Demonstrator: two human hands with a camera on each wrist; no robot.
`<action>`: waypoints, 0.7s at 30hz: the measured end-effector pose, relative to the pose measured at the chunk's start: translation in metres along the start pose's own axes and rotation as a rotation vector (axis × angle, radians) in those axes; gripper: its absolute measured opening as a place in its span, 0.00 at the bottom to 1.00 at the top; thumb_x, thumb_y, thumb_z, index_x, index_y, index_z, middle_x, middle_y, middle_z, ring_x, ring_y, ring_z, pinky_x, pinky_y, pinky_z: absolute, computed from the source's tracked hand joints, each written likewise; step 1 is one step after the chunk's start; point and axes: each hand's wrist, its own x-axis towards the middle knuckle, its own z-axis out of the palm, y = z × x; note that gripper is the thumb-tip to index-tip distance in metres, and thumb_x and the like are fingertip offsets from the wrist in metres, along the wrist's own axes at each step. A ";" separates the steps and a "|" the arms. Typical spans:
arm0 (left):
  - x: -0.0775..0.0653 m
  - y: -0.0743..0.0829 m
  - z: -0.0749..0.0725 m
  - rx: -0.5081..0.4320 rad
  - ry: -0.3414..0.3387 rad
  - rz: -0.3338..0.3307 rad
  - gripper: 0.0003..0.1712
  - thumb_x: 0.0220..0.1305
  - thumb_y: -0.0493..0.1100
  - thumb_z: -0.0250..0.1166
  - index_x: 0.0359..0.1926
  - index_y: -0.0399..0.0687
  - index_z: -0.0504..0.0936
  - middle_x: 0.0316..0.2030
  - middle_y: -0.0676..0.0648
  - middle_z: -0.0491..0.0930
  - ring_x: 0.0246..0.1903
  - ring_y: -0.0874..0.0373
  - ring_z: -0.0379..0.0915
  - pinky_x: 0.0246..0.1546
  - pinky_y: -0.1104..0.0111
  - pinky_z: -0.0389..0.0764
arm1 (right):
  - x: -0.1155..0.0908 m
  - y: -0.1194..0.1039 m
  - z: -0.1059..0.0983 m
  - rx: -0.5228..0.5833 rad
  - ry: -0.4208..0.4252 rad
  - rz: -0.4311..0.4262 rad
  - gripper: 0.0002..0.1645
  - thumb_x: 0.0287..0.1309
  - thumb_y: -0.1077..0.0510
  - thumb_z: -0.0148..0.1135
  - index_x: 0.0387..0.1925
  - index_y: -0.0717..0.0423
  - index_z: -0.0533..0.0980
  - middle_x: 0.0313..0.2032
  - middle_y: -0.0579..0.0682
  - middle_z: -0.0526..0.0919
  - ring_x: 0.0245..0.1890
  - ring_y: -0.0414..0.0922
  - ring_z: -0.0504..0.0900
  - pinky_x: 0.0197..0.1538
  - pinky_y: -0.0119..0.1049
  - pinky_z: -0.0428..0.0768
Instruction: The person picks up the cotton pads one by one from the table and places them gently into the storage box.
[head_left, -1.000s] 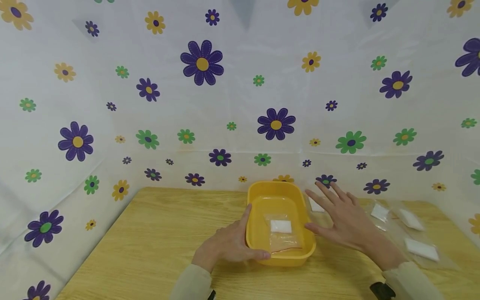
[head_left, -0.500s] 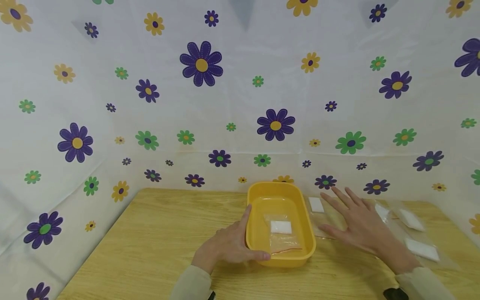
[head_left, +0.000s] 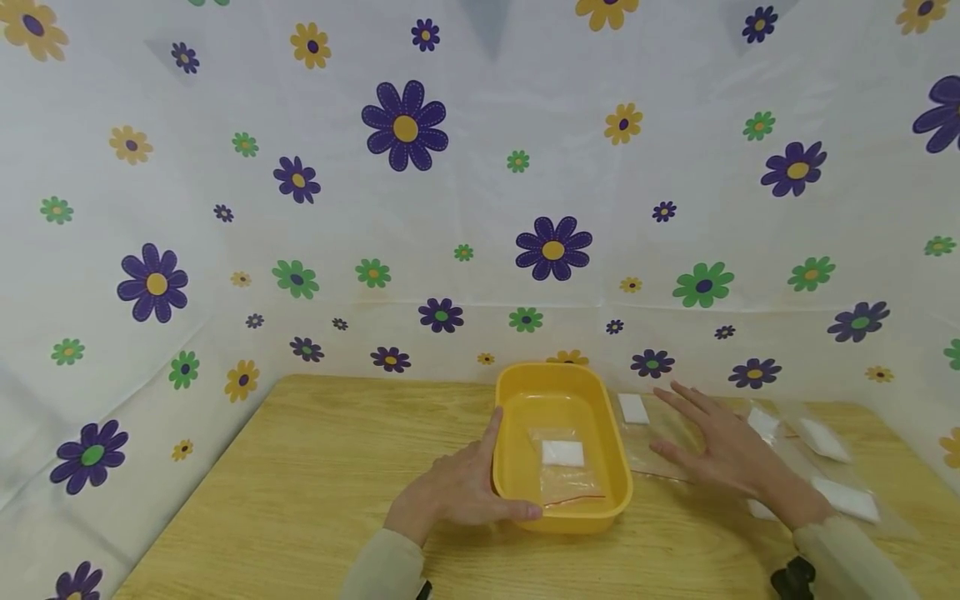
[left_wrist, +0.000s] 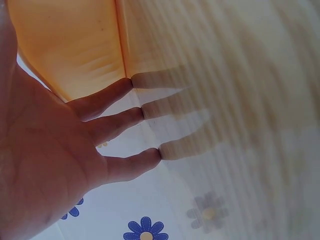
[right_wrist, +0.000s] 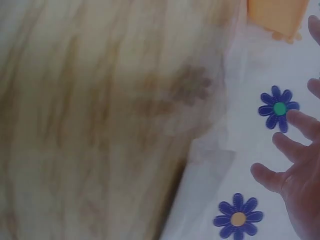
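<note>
A yellow plastic basin stands on the wooden table. Inside it lies a clear zip bag with a white block in it. My left hand rests against the basin's left side, thumb along the near rim; three extended fingers touch the table in the left wrist view. My right hand hovers with fingers spread, right of the basin, partly covering another zip bag with a white block. In the right wrist view its fingers hold nothing.
Several more clear bags with white pieces lie at the table's right, partly behind the right forearm. A flower-printed white sheet hangs along the back and sides. Bare wooden tabletop extends left of the basin.
My right hand has moved right, away from the basin's right rim, uncovering the zip bag beside it. The left hand and the basin have stayed put.
</note>
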 end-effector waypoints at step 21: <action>0.001 -0.001 -0.002 0.005 -0.013 0.012 0.79 0.47 0.78 0.71 0.82 0.64 0.26 0.80 0.50 0.57 0.65 0.51 0.72 0.68 0.44 0.74 | 0.017 0.021 0.021 0.157 -0.166 0.126 0.48 0.60 0.32 0.67 0.75 0.49 0.66 0.72 0.67 0.69 0.69 0.73 0.67 0.63 0.77 0.68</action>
